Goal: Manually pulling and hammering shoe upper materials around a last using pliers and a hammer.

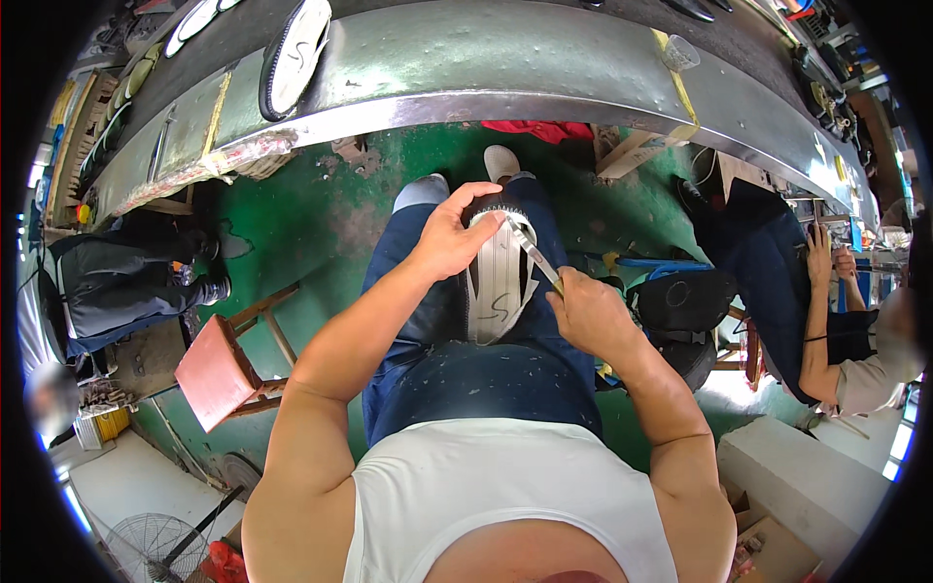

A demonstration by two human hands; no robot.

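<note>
A shoe lies sole side up on my lap, its whitish underside showing and a dark gathered edge at its far end. My left hand grips that far end, the thumb pressed on top and the fingers curled round the dark rim. In my closed right hand is a slim metal hand tool, slanting up and left. Its tip meets the shoe's gathered edge near my left thumb; the exact kind of tool cannot be made out.
Ahead runs a long metal-edged bench with another pale-soled shoe on it. A reddish stool stands at left, a black bag at right. One person is at left, another at right.
</note>
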